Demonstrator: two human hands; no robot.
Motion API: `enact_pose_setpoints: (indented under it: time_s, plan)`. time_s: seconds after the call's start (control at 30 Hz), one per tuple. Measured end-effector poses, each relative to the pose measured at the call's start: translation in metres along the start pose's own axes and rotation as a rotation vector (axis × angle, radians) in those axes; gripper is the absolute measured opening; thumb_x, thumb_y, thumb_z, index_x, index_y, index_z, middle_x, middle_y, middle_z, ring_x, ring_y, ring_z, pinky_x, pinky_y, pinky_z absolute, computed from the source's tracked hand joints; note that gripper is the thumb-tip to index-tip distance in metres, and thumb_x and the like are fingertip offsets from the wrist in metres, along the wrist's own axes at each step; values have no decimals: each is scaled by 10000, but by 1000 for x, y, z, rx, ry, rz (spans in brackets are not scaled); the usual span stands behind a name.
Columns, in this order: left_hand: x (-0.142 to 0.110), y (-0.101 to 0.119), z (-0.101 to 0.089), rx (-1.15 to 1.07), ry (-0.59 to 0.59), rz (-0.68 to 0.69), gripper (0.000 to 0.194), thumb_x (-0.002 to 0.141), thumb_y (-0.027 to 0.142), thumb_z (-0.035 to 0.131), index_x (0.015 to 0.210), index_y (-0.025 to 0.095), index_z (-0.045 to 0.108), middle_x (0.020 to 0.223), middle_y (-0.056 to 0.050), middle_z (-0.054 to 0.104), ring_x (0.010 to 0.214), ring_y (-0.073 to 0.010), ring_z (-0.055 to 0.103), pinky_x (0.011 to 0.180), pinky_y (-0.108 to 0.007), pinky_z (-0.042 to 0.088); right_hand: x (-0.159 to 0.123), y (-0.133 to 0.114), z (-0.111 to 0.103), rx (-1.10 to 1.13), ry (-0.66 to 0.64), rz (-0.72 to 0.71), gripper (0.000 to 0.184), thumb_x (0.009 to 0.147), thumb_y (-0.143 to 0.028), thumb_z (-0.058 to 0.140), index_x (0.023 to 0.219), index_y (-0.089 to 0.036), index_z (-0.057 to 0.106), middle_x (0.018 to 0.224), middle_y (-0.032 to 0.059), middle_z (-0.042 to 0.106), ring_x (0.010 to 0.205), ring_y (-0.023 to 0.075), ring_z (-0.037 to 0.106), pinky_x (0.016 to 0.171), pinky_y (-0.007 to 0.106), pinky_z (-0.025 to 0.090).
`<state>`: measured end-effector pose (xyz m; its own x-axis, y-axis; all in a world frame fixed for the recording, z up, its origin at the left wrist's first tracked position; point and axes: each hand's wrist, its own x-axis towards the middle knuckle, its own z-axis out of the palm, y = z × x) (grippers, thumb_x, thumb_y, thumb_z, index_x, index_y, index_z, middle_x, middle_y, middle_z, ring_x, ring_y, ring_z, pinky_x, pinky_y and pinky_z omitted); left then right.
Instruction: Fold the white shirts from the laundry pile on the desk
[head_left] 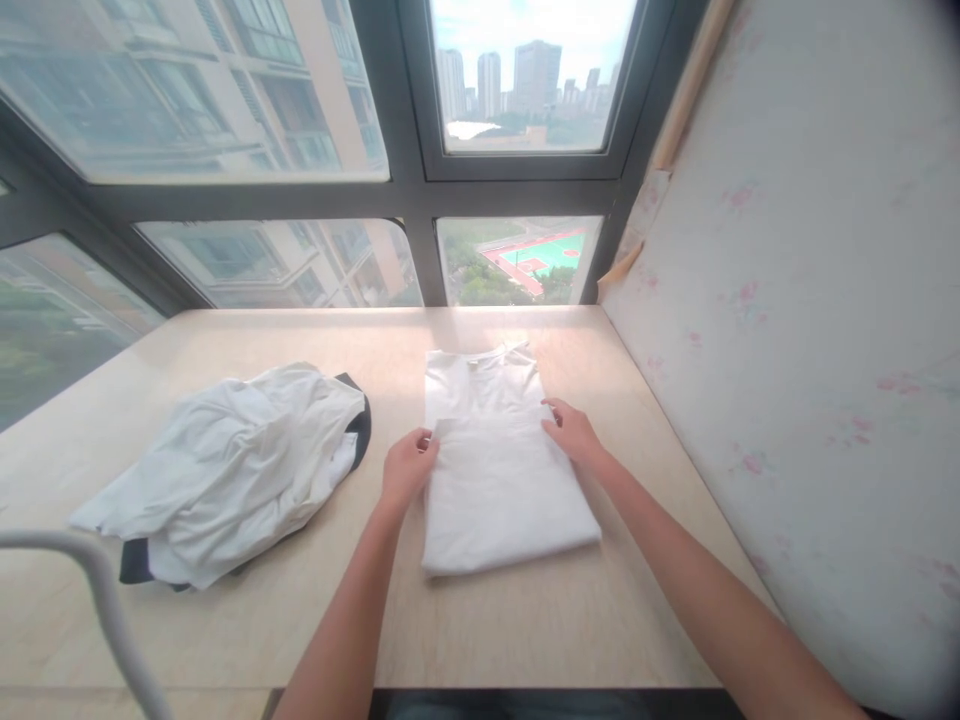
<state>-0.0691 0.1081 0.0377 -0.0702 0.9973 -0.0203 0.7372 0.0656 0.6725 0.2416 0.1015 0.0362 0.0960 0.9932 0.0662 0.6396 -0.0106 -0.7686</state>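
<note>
Pale wood makes up the worktop (315, 620), which reaches back to a dark-framed window (412, 200) and is bounded on the right by a wall (825, 300) printed with small pink flowers. On it, in front of the window's lower panes, lies a white garment (510, 500), folded into a neat block. Its near part is doubled over in a flat, smooth panel, while the neckline shows at the far end, turned toward the window.

At the left edge of the folded panel is the left hand (409, 465), its fingers curled and grasping the cloth near the fold. Across from it, the right hand (571, 430) is at the right edge, thumb and fingers slightly parted around the far corner of the panel; whether they grip the fabric firmly I cannot tell.

Left of the garment, well apart from it, is a loose, crumpled pile of white clothes (240, 470), with dark fabric (363, 425) showing from beneath at its right side and near edge. A curved pale tube (105, 600) crosses the lower left corner. Beyond the glass stand apartment buildings (292, 90), distant towers, trees, and a sports court (544, 255) in green and red.
</note>
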Motion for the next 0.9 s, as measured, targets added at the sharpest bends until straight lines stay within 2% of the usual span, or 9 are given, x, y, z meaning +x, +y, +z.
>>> enact_pose_setpoints:
  time_s: [0.17,0.23,0.3,0.37,0.43,0.53,0.63,0.77,0.9]
  plan:
    - [-3,-6,3,76,59,-18,243,858,372,516,974,214,662,852,-22,729,767,-180,673,720,-267,477,8,19,11,-23,53,-30,403,851,-255,517,1238,-197,613,944,43,718,817,161,664,778,281,523]
    - [-3,-4,4,132,87,-13,251,857,341,519,1024,215,657,853,-29,725,768,-202,677,728,-300,490,11,22,16,-61,88,-44,388,833,-225,516,1200,-176,632,953,65,713,816,174,666,800,309,531]
    - [-2,2,4,196,133,19,319,859,297,508,1136,192,626,952,-72,717,847,-238,677,790,-353,500,16,25,21,-102,127,-66,381,835,-203,489,1184,-150,635,1026,105,697,846,190,666,826,338,538]
    - [0,11,5,252,167,93,381,876,277,488,1229,167,581,1128,-128,672,1025,-276,642,912,-405,477,24,27,24,-144,157,-105,387,858,-198,451,1199,-135,623,1149,144,660,980,218,651,898,371,527]
    - [7,25,11,294,154,203,395,889,292,498,1258,170,567,1282,-146,601,1205,-296,552,1037,-431,407,38,27,28,-188,157,-157,395,878,-206,440,1228,-133,609,1282,161,601,1182,249,573,1018,411,467]
    - [24,50,32,384,58,410,395,897,317,530,1259,164,567,1400,-162,522,1335,-324,432,1122,-486,313,68,20,35,-259,106,-235,421,901,-229,464,1293,-118,574,1429,176,496,1354,275,424,1129,453,351]
    - [47,74,62,426,-32,549,375,894,318,553,1243,185,570,1426,-140,506,1360,-308,402,1144,-493,275,99,9,41,-321,5,-321,399,906,-189,480,1286,-134,588,1424,155,515,1345,254,434,1129,427,336]
    - [84,92,92,390,-79,555,385,870,290,575,1239,179,564,1349,-139,559,1258,-274,498,1062,-413,376,125,1,41,-385,-150,-435,295,888,-145,536,1146,-200,669,1306,67,627,1215,178,540,1063,316,380]
    - [125,102,104,329,-81,477,405,903,248,501,1296,149,518,1296,-162,579,1187,-255,543,990,-379,417,129,-3,38,-449,-183,-451,267,904,-156,539,1139,-189,660,1265,64,638,1160,166,547,1012,289,392]
